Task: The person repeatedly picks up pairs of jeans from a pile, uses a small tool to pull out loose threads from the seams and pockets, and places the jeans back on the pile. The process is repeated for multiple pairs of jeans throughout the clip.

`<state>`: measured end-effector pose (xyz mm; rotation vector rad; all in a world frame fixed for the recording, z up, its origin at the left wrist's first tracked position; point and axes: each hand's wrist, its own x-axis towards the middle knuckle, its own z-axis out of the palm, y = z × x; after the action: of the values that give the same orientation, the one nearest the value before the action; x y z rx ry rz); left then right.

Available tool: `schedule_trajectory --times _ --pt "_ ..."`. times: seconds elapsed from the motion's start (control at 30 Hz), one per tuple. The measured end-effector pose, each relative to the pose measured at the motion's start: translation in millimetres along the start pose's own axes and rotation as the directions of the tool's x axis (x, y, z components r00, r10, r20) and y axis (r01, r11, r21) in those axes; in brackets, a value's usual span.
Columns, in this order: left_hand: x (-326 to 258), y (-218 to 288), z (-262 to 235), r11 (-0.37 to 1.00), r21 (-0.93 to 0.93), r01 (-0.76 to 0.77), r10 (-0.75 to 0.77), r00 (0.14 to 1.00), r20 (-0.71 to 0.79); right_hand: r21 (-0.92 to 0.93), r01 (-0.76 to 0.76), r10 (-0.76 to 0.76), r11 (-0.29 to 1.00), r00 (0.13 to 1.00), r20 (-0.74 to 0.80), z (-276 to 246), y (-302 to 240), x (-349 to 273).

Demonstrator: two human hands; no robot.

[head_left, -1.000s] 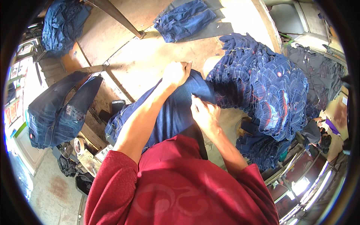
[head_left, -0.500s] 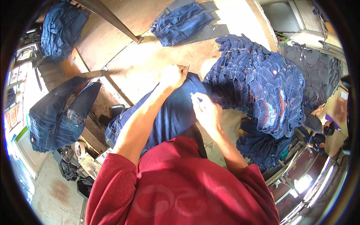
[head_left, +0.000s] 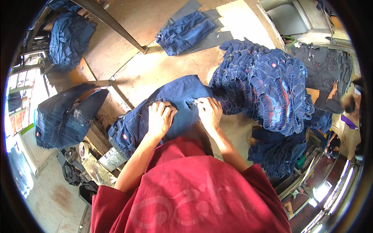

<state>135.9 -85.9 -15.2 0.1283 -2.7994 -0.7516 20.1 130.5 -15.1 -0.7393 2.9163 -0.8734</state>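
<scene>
Both grips are folded closed on cloth: left hand (head_left: 162,118) curled over the dark-blue jeans (head_left: 185,87), fingertips bunched into the fabric, and right hand (head_left: 210,112) pinching them too, right beside a small ragged opening (head_left: 189,104)! How hard either one squeezes, can't tell from this angle.

So, the dark-blue jeans: stretched across in front of the person's red top (head_left: 194,182), the bunched, stitched end lying leftward with its round red tag (head_left: 124,136) showing. And the score? One opening there, done by the look of it, its edge uneven; the denim around it looks whole. Whether that edge is finished, no way to judge, so call it part-way through this pair.

Out we go! Left of the dark-blue jeans hangs a faded pair (head_left: 64,120), and just below that, a tape roll (head_left: 83,150). Beyond them, a folded blue pair (head_left: 184,33) rests over grey pieces (head_left: 213,40). Right of them, what a heap of denim (head_left: 268,83), with a lower stack (head_left: 278,149) beneath it and a dark garment pile (head_left: 324,72) farther right, where a co-worker's hand (head_left: 334,86) reaches in. Plenty of denim around, then, though which of it is handled and which is waiting, the view doesn't say.
</scene>
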Motion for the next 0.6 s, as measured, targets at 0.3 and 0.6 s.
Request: schedule_trajectory --times 0.3,0.6 --pt "9 51 -18 0.954 -0.204 0.219 -0.208 0.975 0.074 0.332 -0.241 0.170 0.912 0.959 0.228 -38 31 13" --pt "31 121 24 -0.361 -0.659 0.659 -0.499 0.461 0.734 0.500 -0.303 0.159 0.811 0.937 0.310 -56 30 16"
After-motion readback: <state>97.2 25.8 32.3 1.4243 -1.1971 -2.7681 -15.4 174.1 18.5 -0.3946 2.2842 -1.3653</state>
